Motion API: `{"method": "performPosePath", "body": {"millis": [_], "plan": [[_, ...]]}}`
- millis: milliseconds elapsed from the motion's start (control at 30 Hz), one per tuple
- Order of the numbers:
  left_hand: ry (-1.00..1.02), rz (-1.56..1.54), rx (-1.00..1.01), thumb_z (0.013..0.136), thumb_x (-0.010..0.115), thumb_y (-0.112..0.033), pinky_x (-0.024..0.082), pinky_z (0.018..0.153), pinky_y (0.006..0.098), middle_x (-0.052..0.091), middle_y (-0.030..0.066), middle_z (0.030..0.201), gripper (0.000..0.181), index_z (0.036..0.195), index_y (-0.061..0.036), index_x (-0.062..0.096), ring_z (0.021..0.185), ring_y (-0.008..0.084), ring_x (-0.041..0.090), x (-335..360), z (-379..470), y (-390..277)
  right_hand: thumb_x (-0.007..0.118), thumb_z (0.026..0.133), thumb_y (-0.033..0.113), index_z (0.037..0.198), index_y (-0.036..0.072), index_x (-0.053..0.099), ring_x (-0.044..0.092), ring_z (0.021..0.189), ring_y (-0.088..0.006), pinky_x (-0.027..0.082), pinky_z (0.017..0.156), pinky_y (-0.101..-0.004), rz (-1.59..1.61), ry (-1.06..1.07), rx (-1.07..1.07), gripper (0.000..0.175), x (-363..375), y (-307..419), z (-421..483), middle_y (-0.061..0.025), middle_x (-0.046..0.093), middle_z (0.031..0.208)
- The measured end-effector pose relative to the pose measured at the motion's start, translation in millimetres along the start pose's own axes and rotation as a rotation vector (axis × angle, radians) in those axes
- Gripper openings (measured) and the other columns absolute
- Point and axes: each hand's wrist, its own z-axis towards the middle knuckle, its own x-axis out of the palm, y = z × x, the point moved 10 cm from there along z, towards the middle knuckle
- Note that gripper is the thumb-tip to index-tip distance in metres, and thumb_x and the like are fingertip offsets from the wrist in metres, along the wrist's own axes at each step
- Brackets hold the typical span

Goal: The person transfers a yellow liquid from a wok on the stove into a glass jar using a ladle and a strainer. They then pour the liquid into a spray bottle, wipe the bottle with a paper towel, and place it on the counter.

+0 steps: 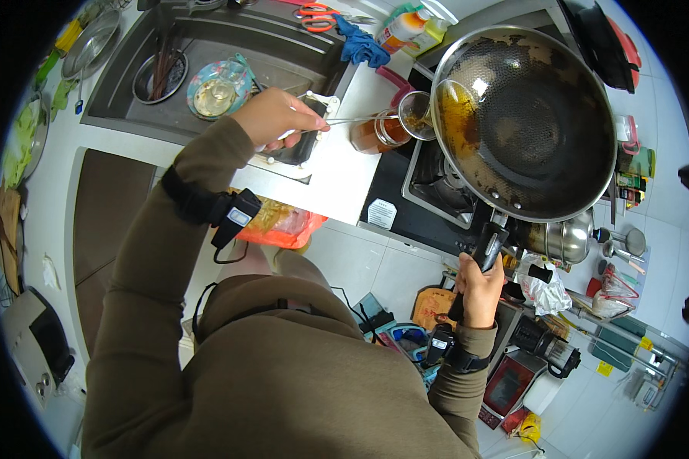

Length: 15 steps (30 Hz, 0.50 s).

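Observation:
My left hand (278,120) grips the thin metal handle of a small mesh strainer (416,115). Brownish bits lie in the strainer, which is over or beside the mouth of a glass jar (367,136) with reddish-brown liquid. My right hand (479,290) is closed around the black handle (490,246) of a large wok (528,137). The wok is tilted to the left above the stove, and amber oil (458,117) with dark specks pools at its left side. Its rim is close to the strainer; I cannot tell whether they touch.
Under the wok is a gas burner (445,183) on the black cooktop (387,189). The sink (281,51) holds a flowered plate (194,94) and a metal bowl (139,80). Scissors (317,17), a blue cloth (359,46) and bottles (402,31) stand behind. A steel pot (568,238) is at right.

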Motion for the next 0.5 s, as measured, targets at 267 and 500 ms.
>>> {"method": "performPosePath", "body": {"millis": [267,500], "plan": [[-0.004,0.039,0.038,0.09,0.061,-0.029,0.025,0.036,0.0196,0.049,-0.0009,0.051,0.03,0.107,-0.0059,0.07,0.038,0.0034,0.033,0.8,-2.5,-4.4,0.063,0.085,0.004,0.097,0.004,0.046,0.045,0.042,-0.0063,0.036,0.038,-0.0202,-0.016,-0.003,-0.011,0.021,-1.5,4.2,-1.5,0.0008,0.049,0.058],[-0.015,0.039,0.034,0.091,0.059,-0.029,0.025,0.036,0.0187,0.05,-0.0011,0.053,0.031,0.108,-0.0054,0.07,0.039,0.0032,0.034,-0.6,-3.9,-6.9,0.063,0.085,0.004,0.096,0.006,0.046,0.043,0.044,-0.0054,0.034,0.039,-0.0195,-0.02,0.003,-0.029,0.021,-0.6,5.0,-2.8,0.0011,0.049,0.064]]}}
